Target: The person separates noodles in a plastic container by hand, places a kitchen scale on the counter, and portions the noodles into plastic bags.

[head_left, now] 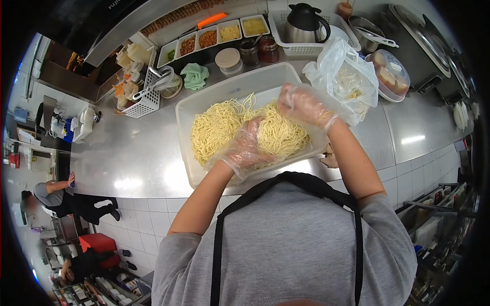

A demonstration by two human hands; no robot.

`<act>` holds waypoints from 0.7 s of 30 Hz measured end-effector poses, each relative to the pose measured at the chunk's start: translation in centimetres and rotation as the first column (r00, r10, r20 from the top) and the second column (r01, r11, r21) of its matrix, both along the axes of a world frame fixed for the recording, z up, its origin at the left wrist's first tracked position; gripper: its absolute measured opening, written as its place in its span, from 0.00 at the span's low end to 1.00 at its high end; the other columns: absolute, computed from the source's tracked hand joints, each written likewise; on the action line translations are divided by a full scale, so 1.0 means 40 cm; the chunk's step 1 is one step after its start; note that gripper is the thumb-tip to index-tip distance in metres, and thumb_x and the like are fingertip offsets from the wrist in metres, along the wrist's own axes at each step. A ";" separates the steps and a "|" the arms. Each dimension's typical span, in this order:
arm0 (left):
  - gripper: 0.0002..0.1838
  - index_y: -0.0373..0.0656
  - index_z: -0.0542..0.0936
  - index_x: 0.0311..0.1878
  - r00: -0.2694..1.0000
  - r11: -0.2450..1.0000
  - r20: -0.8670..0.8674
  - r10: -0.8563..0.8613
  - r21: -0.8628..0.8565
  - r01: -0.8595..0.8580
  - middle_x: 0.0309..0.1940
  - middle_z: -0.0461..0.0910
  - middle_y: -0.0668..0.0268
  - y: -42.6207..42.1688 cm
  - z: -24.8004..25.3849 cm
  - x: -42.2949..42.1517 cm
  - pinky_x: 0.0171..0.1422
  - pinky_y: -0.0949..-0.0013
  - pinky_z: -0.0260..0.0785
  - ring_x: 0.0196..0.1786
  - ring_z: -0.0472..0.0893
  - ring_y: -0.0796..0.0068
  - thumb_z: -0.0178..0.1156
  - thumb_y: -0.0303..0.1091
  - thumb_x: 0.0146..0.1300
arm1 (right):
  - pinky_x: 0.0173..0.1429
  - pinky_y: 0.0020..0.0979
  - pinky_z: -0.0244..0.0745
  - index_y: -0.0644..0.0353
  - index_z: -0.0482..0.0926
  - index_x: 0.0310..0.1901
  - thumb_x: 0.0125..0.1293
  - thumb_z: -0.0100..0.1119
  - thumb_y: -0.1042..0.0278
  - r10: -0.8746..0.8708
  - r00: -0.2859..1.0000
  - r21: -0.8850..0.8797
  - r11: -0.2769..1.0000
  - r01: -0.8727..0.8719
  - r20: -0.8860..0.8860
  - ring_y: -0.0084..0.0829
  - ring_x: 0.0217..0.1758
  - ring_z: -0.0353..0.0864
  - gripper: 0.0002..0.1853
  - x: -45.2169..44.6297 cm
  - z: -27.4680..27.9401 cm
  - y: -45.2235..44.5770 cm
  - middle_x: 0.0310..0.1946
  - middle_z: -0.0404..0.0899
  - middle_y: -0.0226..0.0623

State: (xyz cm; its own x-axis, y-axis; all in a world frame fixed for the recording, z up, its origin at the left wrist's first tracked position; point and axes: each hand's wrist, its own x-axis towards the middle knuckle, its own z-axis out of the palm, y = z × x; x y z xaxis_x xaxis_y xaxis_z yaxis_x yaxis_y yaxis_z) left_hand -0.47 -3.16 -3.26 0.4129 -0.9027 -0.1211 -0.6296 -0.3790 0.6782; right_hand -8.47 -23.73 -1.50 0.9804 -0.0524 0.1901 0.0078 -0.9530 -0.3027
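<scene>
A large translucent plastic bin (185, 153) on the steel counter holds two mounds of pale yellow noodles (214, 127). My left hand (244, 145), in a clear plastic glove, reaches in between the mounds, its fingers curled into the right-hand noodles and partly hidden by them. At the far right of that mound is my right hand (309, 106), gloved the same way. Its fingers are closed on noodles at the mound's edge, with the fingertips turned down out of sight. Some strands rise loosely between the mounds at the back.
Behind the bin stand topping containers (208, 40), lidded jars (249, 51) and a green cloth (194, 76). A white plastic bag (342, 76) lies right of the bin, near a lidded tub (390, 74). A bottle basket (145, 102) is at left. Two people are farther left.
</scene>
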 end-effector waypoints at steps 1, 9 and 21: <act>0.58 0.42 0.56 0.66 1.000 1.000 -0.001 0.000 -0.002 0.000 0.61 0.61 0.52 -0.001 0.004 -0.001 0.71 0.60 0.53 0.66 0.60 0.53 0.78 0.45 0.29 | 0.46 0.38 0.71 0.60 0.75 0.28 0.57 0.57 0.67 0.009 0.992 0.120 0.992 -0.024 0.128 0.41 0.38 0.75 0.07 -0.004 -0.018 -0.023 0.34 0.73 0.41; 0.59 0.40 0.55 0.66 1.000 0.999 0.005 0.018 -0.050 -0.018 0.62 0.60 0.51 0.000 -0.021 0.000 0.72 0.60 0.52 0.66 0.59 0.53 0.79 0.45 0.29 | 0.43 0.26 0.68 0.59 0.80 0.39 0.61 0.61 0.62 -0.579 0.808 0.951 0.298 0.082 0.112 0.21 0.35 0.70 0.11 -0.150 0.025 -0.126 0.31 0.73 0.23; 0.60 0.41 0.56 0.67 0.993 0.996 -0.118 0.025 -0.077 -0.035 0.61 0.60 0.51 -0.006 -0.038 0.005 0.71 0.60 0.52 0.66 0.60 0.53 0.79 0.46 0.28 | 0.47 0.23 0.65 0.58 0.77 0.50 0.64 0.58 0.59 -0.667 0.739 0.980 -0.073 -0.185 0.089 0.18 0.35 0.61 0.16 -0.279 -0.010 -0.221 0.48 0.74 0.22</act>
State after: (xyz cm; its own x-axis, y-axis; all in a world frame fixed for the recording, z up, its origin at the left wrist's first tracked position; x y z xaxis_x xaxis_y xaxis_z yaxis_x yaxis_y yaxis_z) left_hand -0.29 -3.40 -4.76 0.4273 -0.8987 -0.0989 -0.5334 -0.3389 0.7750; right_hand -19.65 -32.59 -1.88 0.6115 -0.7913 0.0026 0.3776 0.2889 -0.8797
